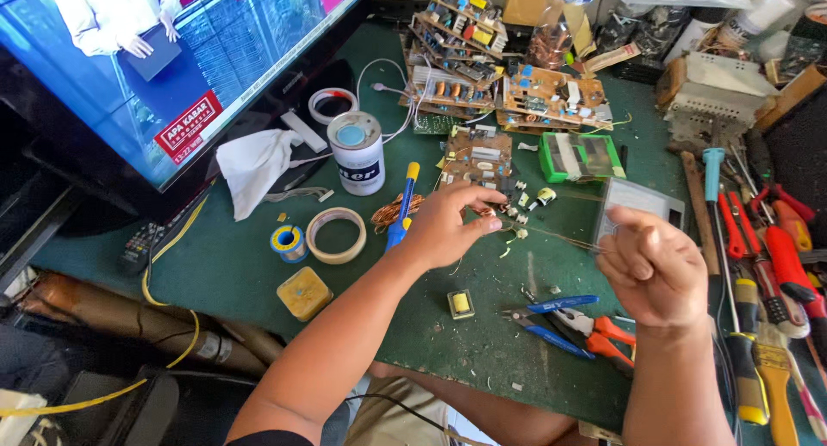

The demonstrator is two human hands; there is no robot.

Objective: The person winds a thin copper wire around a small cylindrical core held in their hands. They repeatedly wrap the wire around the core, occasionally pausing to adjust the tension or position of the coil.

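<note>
Copper wire [551,236], thin and drawn taut, is seen stretched across the middle of the frame between the two hands. Its left end is pinched between thumb and fingertips of the left hand [450,225], at centre frame, where a small coil component [488,211] appears to be held; the detail there is too small to be made out fully. The right hand [653,269], at right of centre, is clenched around the other end of the wire and is held above the green table [233,269].

Just below the hands, blue-handled pliers [551,319] and orange-handled cutters [603,334] are laid on the table, with a small yellow transformer [461,304] to their left. A blue and yellow soldering iron [403,209] is placed left of the left hand, beside a white can [357,153], a tape roll [336,236] and a solder spool [288,243]. Circuit boards [517,93] are piled at upper centre. Screwdrivers [767,265] are ranged along the right edge, and a lit television screen [155,67] fills the upper left.
</note>
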